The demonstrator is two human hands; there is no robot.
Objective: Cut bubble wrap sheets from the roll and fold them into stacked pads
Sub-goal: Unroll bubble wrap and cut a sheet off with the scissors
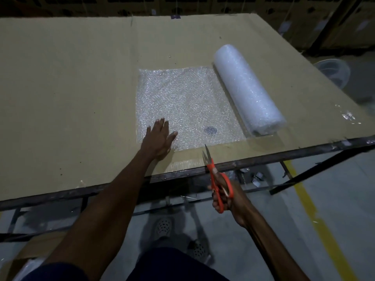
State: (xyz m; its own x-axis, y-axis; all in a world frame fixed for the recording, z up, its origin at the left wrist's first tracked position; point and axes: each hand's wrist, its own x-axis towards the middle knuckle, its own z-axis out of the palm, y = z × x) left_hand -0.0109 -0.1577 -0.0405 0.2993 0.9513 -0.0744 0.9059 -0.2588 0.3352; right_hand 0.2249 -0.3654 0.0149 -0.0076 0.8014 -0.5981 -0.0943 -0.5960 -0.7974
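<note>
So far no cut: my left hand (160,136) pressed flat on the unrolled sheet (182,102), roll (248,90) beyond-right; right hand (227,197) gripped scissors (216,179). Cutting, folding, stacking remained.

A table (60,88) topped with brown cardboard carries the work — its dark metal edge runs along the near side. Beyond the fingertips (162,121) of the flat left hand (157,138) spreads an unrolled bubble wrap sheet (182,102); past its far side lies the roll (247,90), touching the sheet.
</note>
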